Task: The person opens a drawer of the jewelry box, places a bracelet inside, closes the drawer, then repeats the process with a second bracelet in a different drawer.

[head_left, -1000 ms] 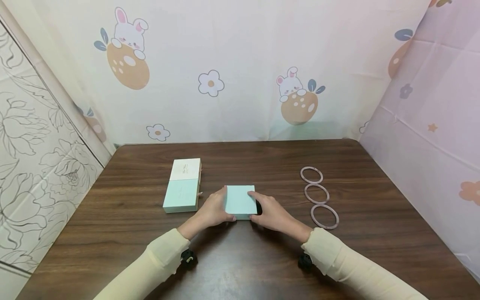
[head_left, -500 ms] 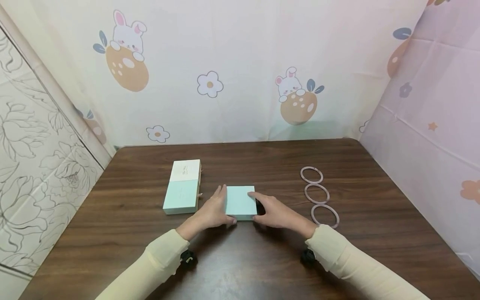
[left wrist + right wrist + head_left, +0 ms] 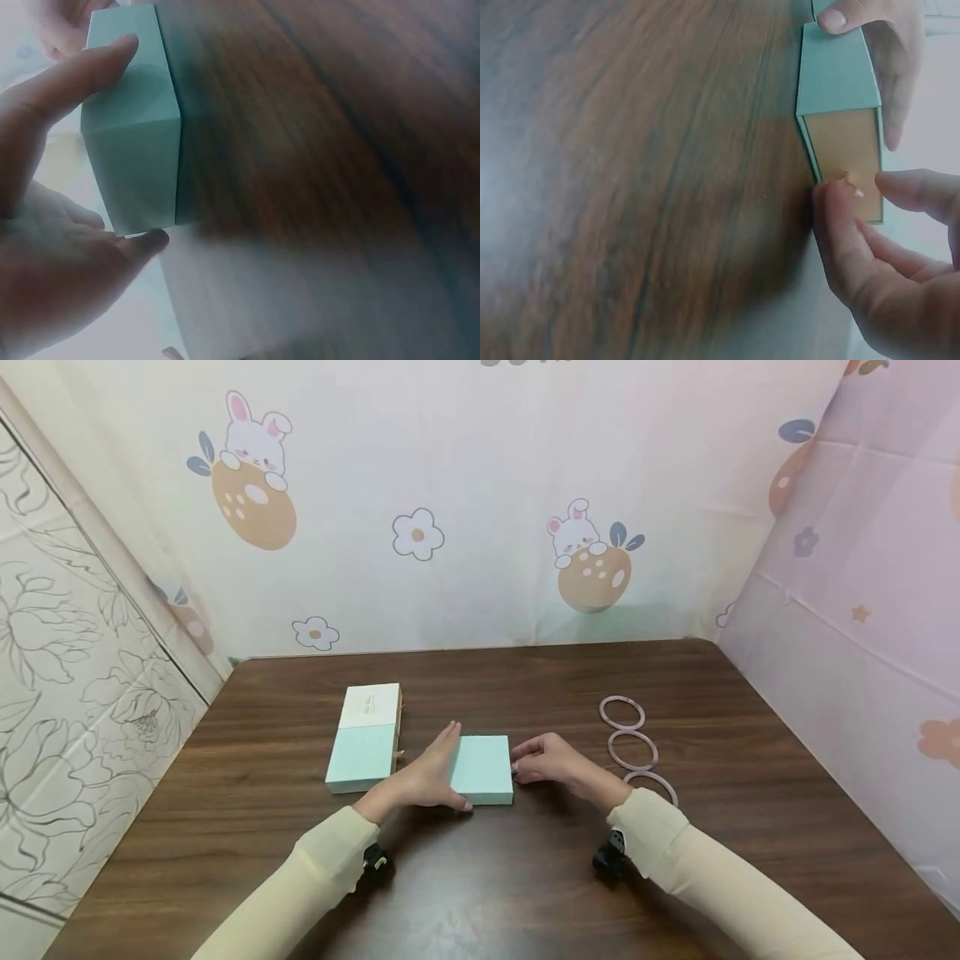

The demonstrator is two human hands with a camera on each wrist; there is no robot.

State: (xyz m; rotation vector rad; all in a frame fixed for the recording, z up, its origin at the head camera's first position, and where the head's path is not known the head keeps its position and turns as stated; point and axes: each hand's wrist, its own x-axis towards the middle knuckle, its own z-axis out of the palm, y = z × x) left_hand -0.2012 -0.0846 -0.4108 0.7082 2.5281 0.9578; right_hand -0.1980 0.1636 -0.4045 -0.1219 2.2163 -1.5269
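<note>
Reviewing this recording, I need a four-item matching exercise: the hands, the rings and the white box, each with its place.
1. Left hand
2. Right hand
3. Rings
4. White box

A. In a line on the right side of the table
B. At the tab of the centre box
C. Beyond the left mint box
D. Holding the centre box's left part

Pairs: 1-D; 2-B; 3-A; 4-C

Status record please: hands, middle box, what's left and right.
Left hand: holds the middle box at its left end
Right hand: fingers at the pull tab; pinch unclear
Middle box: on table, tan end facing right
Left side: white box and mint box, end to end
Right side: three rings; nearest partly behind right sleeve
</note>
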